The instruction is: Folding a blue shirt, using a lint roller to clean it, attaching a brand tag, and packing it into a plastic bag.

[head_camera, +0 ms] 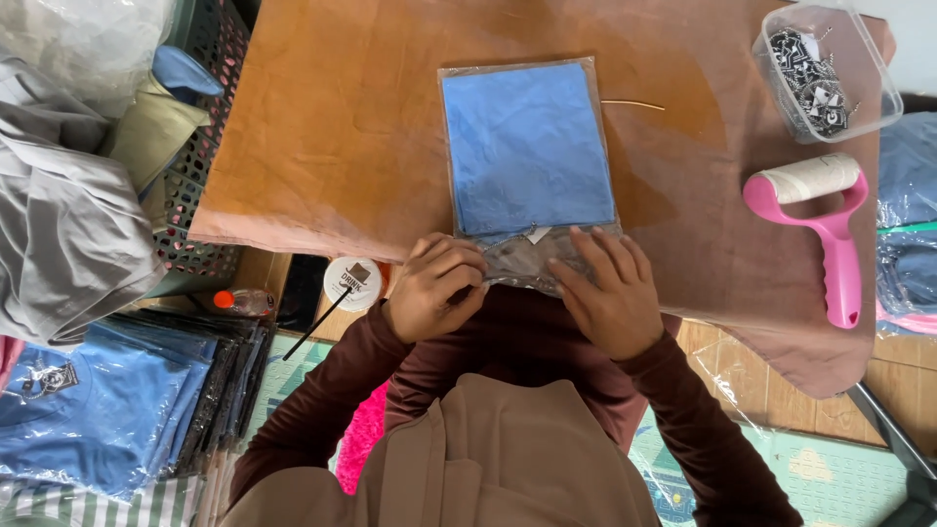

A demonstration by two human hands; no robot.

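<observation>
Folded blue garment (527, 146) in a clear plastic bag (597, 146), centre of the brown-covered table (332, 127). Left hand (434, 288) pinches the bag's near edge, fingers curled; right hand (610, 293) presses it flat, fingers spread. Pink lint roller (830, 224) lies right.

Both hands at near edge of clear bag (528, 156) w/ folded blue cloth inside, on brown-covered table (322, 146). Left hand (436, 286) pinches bag's open end, right hand (610, 291) flat on it. Pink lint roller (825, 220) and clear tub (828, 68) of small items on right. Bagged blue shirts (107, 410) stacked lower left.
</observation>
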